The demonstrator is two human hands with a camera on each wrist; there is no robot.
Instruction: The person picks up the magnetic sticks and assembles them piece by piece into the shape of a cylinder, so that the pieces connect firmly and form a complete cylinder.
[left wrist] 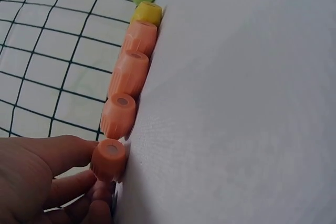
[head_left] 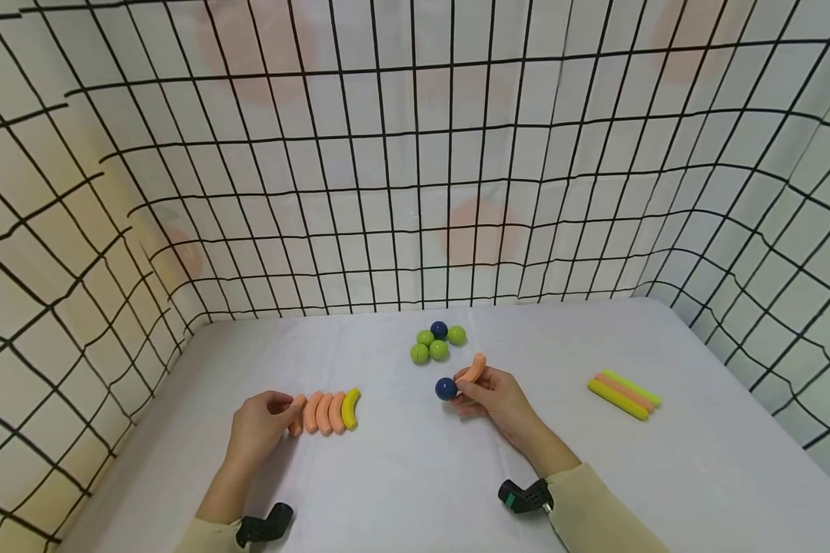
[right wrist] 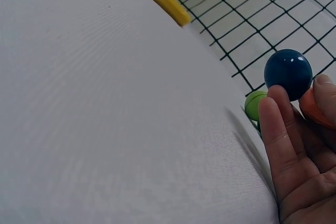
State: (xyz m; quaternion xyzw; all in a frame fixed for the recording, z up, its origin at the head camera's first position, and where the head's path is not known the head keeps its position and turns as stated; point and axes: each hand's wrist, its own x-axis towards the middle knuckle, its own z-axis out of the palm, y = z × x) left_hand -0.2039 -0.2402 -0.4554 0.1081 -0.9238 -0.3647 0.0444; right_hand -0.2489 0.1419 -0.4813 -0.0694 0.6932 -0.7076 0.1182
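In the head view my left hand (head_left: 257, 424) pinches the leftmost orange curved piece (head_left: 296, 415) between thumb and fingers. To its right, side by side on the table, lie more orange curved pieces (head_left: 323, 413), ending in a yellow curved piece (head_left: 350, 408). My right hand (head_left: 501, 403) is raised, thumb and fingers gripping another orange curved piece (head_left: 476, 369). A dark blue ball (head_left: 446, 389) sits at this hand's fingertips, by the lower end of that piece; whether the two are joined I cannot tell. The right wrist view shows the blue ball (right wrist: 288, 74) above the fingers.
Several green balls (head_left: 439, 350) and a second dark blue ball (head_left: 439, 330) cluster at the back middle of the white table (head_left: 387, 491). Three straight rods, yellow (head_left: 617, 399), orange and yellow-green, lie at the right. A black-grid curtain (head_left: 401, 157) surrounds the back and sides.
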